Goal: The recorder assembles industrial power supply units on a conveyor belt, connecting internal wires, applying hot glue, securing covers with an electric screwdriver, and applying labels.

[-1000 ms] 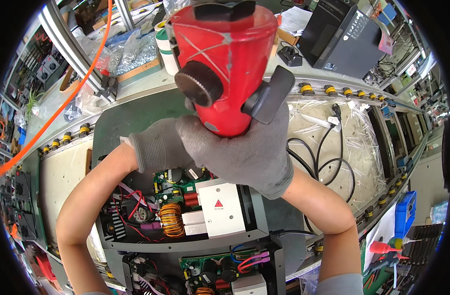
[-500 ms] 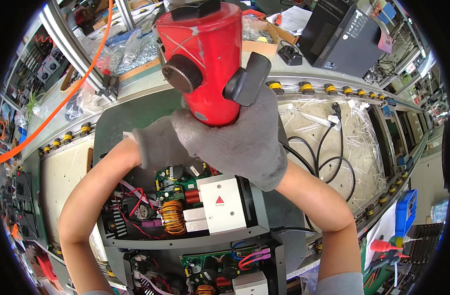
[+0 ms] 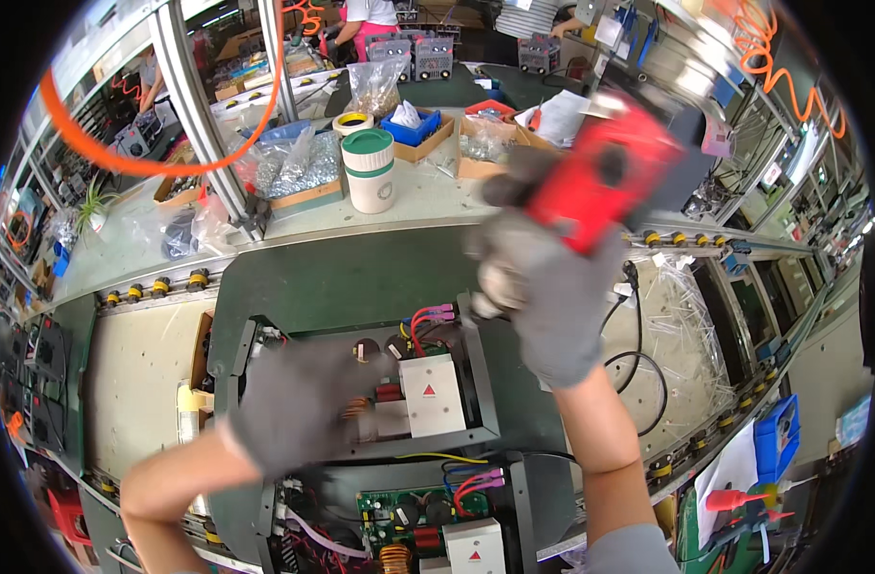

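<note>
My right hand (image 3: 557, 297), in a grey knit glove, is closed around a red tool (image 3: 610, 172) with black fittings, raised above the bench at the right. Motion blurs the tool, so its exact kind is unclear. Lower and to the left, my gloved left hand (image 3: 299, 407) is over an open metal device case (image 3: 485, 421), covering part of its circuitry; its fingers are smeared by motion. Inside that case are a white plate (image 3: 433, 387) with a red warning triangle and red wires with purple connectors. A second open case (image 3: 525, 517) lies nearer me, with a copper coil (image 3: 395, 558).
Both cases lie on a dark green board (image 3: 332, 277). A white cup with a green lid (image 3: 369, 172) stands on the shelf behind, among parts boxes. An orange hose (image 3: 151, 165) loops at upper left. Black cable (image 3: 662, 383) lies at right. Other people work at the back.
The red tool has moved from the centre to the upper right with my right hand. My left hand has come away from it, down over the upper case.
</note>
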`<state>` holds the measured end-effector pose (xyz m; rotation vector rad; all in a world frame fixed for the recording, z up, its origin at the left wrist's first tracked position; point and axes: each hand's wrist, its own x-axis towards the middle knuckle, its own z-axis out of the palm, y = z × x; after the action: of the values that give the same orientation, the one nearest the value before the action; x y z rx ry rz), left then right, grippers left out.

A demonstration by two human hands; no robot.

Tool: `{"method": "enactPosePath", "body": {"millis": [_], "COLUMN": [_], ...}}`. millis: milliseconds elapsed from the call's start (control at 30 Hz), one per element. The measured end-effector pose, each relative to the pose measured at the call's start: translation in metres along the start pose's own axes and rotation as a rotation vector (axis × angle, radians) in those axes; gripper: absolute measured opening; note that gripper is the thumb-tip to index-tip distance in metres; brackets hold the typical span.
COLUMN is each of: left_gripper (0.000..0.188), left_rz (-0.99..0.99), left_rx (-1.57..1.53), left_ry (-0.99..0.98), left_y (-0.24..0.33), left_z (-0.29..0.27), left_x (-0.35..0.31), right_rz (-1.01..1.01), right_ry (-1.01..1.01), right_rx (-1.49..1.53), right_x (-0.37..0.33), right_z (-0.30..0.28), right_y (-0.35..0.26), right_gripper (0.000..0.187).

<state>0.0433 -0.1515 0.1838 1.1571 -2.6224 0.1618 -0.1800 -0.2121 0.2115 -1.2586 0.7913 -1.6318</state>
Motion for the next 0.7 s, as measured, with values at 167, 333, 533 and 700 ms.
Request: {"method": "enactPosePath", "body": {"millis": [167,333,533,700], "left_gripper": [0.054,0.053,0.048,0.039], "left_rz": [0.026,0.091,-0.311,-0.731], "left_rx": [0.148,0.281,-0.013,-1.834], "left_ry": [-0.092,-0.08,-0.018,-0.053], "left_y": [0.028,0.009,0.012,0.05], "left_z": [0.019,0.031,0.039,0.036], "left_x": [-0.06,-0.043,-0.011,-0.028], "right_rz": [-0.269,-0.352,-0.332,-0.365], "right_ry": [0.131,0.094,0.032,0.119], "right_rx": [0.249,0.35,0.525,0.512], "right_x": [-0.049,-0.09,-0.126,-0.144], "right_z": [-0.031,-0.049,-0.062,-0.067], "right_y": [-0.04,-0.061,-0.064,-0.065], "right_gripper": [0.053,0.046,0.044,0.043]}}
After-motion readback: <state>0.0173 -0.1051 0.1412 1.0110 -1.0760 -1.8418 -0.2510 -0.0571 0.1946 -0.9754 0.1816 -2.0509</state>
